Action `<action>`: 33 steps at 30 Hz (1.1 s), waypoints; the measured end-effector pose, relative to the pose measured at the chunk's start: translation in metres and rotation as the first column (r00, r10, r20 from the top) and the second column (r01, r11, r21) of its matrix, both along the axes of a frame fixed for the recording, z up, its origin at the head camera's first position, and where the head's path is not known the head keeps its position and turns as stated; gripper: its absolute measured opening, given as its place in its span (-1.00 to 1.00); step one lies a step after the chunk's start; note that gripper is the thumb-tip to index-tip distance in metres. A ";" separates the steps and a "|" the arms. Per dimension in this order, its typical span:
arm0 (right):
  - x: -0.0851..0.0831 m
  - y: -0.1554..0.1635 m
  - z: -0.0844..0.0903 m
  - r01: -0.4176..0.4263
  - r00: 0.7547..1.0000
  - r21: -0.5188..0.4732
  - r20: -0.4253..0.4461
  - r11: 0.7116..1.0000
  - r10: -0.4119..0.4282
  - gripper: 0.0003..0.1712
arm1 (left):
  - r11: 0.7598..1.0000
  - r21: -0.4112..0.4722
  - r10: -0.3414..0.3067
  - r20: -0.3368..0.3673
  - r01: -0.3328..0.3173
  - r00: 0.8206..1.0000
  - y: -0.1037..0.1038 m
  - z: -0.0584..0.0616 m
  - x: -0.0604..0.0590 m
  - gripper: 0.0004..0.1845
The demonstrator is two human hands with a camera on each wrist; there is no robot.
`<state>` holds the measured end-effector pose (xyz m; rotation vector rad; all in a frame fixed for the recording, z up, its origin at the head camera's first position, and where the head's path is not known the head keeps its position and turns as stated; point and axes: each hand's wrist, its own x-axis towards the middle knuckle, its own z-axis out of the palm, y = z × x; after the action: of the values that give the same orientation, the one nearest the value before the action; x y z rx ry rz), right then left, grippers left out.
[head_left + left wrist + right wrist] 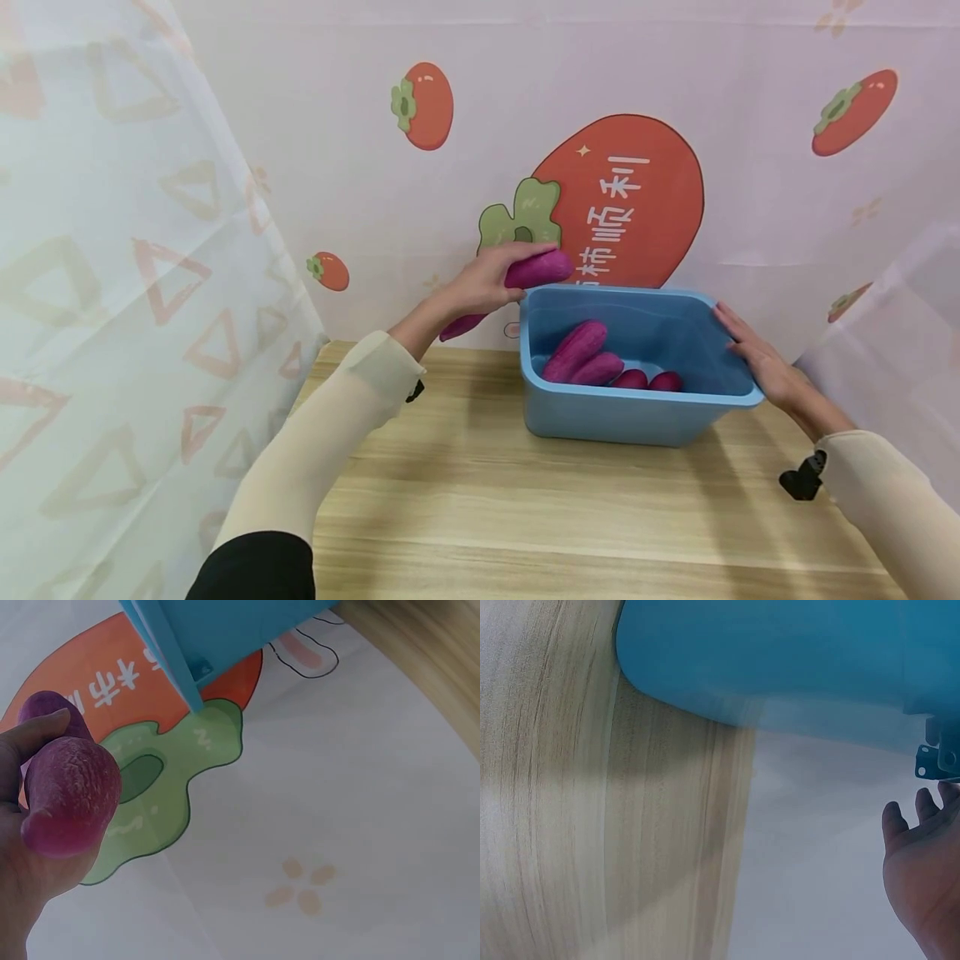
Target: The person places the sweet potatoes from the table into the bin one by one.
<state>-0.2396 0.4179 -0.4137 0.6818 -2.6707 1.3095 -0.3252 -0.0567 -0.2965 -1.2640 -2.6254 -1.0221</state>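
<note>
My left hand (491, 279) grips a long purple sweet potato (536, 270) in the air, just left of and above the back left corner of a blue plastic bin (637, 421). The left wrist view shows that potato (71, 799) close up in my fingers, with the bin's corner (187, 645) above it. Several more purple sweet potatoes (576, 350) lie inside the bin. My right hand (753, 354) rests flat with straight fingers against the bin's right rim. In the right wrist view the right hand (922, 862) is beside the bin's wall (780, 652).
The bin stands at the back of a light wooden table (480, 508). A pink backdrop (622, 200) printed with orange persimmons hangs right behind it. A sheer patterned curtain (112, 292) closes the left side, and another hangs at the right (900, 333).
</note>
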 end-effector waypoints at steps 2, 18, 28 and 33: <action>0.000 0.000 0.000 -0.004 1.000 -0.001 -0.005 1.000 0.004 -0.37 | 1.000 -0.010 0.001 -0.002 -0.001 1.000 0.004 0.001 0.000 -0.16; 0.000 0.002 0.000 0.003 1.000 0.000 0.009 1.000 -0.003 -0.37 | 0.995 -0.101 -0.016 -0.014 0.014 1.000 0.029 0.004 0.002 -0.15; 0.000 0.001 0.002 0.008 1.000 -0.001 0.028 1.000 -0.008 -0.36 | 0.991 -0.118 -0.065 -0.014 0.062 0.998 0.045 0.008 0.007 -0.16; 0.000 0.001 0.000 0.009 1.000 0.011 0.008 1.000 -0.009 -0.37 | 0.986 -0.140 -0.089 0.010 0.089 0.996 0.054 0.008 0.009 -0.16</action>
<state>-0.2397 0.4190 -0.4134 0.6670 -2.6855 1.2993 -0.3162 -0.0026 -0.2885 -1.4207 -2.7085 -0.8651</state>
